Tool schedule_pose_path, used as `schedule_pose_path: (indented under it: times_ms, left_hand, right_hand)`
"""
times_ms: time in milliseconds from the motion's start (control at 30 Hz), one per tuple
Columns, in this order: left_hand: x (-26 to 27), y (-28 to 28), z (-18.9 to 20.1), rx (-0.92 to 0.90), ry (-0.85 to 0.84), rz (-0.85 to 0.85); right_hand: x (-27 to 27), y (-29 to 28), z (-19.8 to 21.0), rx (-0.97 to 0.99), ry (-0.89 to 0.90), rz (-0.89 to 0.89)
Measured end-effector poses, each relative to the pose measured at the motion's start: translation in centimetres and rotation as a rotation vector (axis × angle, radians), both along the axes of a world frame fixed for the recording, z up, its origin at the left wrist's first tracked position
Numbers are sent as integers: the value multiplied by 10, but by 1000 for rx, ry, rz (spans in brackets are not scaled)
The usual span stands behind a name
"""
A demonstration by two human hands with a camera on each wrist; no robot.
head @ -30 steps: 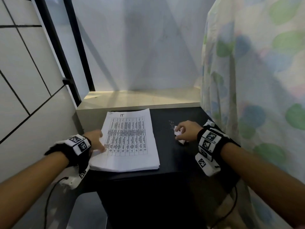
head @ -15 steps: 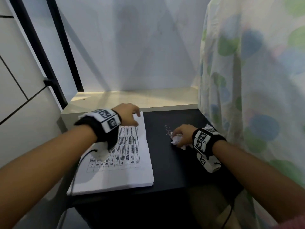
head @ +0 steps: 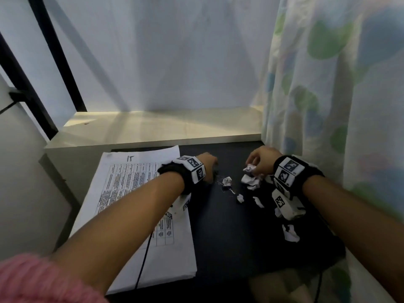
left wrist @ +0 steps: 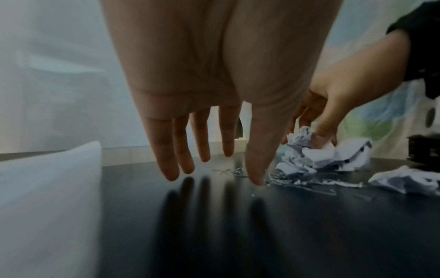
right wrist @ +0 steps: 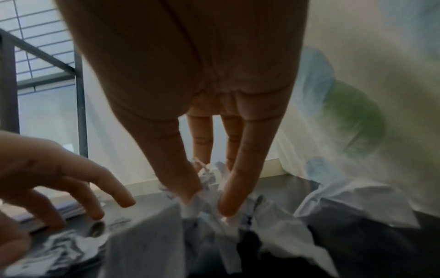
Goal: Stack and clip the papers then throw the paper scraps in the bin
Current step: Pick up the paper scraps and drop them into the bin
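Note:
A stack of printed papers (head: 140, 193) lies flat on the left half of the black table (head: 218, 237). Crumpled white paper scraps (head: 251, 181) are scattered on the right half, with more (head: 289, 232) near my right wrist. My right hand (head: 253, 165) pinches one crumpled scrap (right wrist: 204, 186) between thumb and fingers, just above the heap. My left hand (left wrist: 214, 169) hovers over bare table between the stack and the scraps, fingers straight and holding nothing. Its thumb tip is close to what look like thin metal clips (left wrist: 228, 171).
A pale ledge (head: 153, 127) runs along the table's far edge below a white wall. A dotted curtain (head: 338, 106) hangs close on the right. A black frame (head: 54, 62) and tiled wall stand to the left. No bin is in view.
My left hand has left the top of the paper stack and moved right onto the table beside the scraps. My right hand has stayed at the scraps, still gripping one.

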State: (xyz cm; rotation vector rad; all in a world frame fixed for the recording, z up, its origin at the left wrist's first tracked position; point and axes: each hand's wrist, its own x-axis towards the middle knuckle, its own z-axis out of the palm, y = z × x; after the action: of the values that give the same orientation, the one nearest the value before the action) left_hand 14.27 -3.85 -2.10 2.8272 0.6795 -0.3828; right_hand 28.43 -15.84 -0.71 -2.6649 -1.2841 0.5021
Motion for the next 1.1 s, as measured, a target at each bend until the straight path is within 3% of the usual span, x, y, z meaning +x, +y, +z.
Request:
schedule_pose_path:
  times_ms: [167, 267, 367, 433, 533, 700, 800, 967, 1100]
  left_hand:
    - [6, 1, -3, -40, 8, -51]
    - [1, -2, -5, -45, -7, -67]
    - [-4, -7, -6, -60, -2, -46]
    - [-6, -12, -7, -51, 0, -25]
    - [-8, -15, -9, -53, -20, -6]
    - [-9, -12, -11, -52, -63, 22]
    - [-3, -13, -10, -61, -41, -20]
    - [5, -20, -7, -98, -51, -125]
    - [2, -24, -12, -155, -78, -139]
  right_hand:
    - [-4, 14, -6, -126, -112, 79]
    - [-19, 14, -7, -67, -213, 144]
    - [-41, 11, -7, 61, -158, 291]
    - [-56, 10, -8, 4, -118, 341]
    - [-63, 12, -12, -66, -142, 332]
    - [-48, 9, -3, 98, -91, 246]
    - [-34, 8, 2, 137, -109, 173]
    - [-19, 7, -4, -5, -103, 128]
    - [-20, 0, 3, 96, -78, 114]
